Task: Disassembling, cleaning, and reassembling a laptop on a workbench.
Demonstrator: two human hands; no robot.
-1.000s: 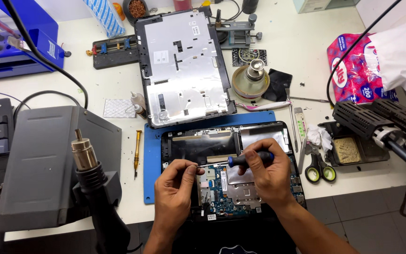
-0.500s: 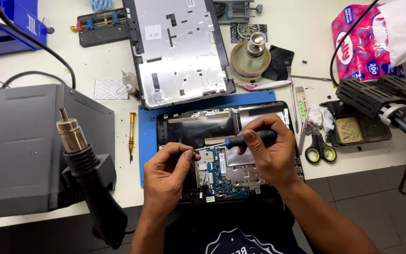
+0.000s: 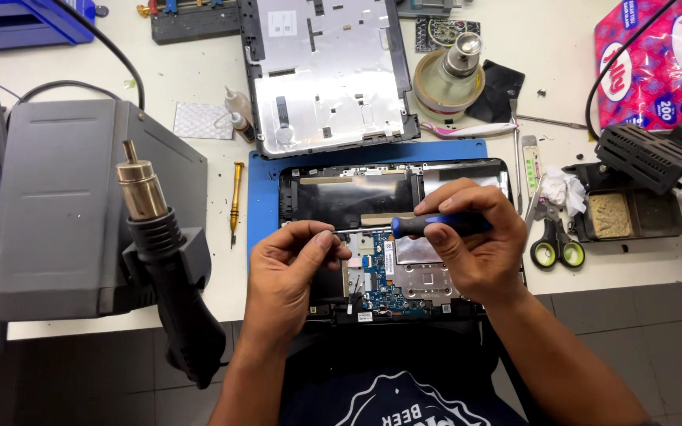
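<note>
Two hands, one blue-handled screwdriver [image 3: 428, 226], held level above one opened laptop [image 3: 392, 237] on the blue mat [image 3: 266, 197].
Right hand [image 3: 467, 244] wrapped round the handle; left hand [image 3: 290, 264] pinching the shaft tip. Nearby: one hot-air gun [image 3: 169, 260], one pair of scissors [image 3: 554, 237].

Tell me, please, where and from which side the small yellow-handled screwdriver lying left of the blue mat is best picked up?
Grip the yellow-handled screwdriver by its thick handle, the end farther from the person, coming straight down from above. It lies flat on the table, roughly lengthwise, with bare surface either side; the thin shaft offers little to pinch.
</note>
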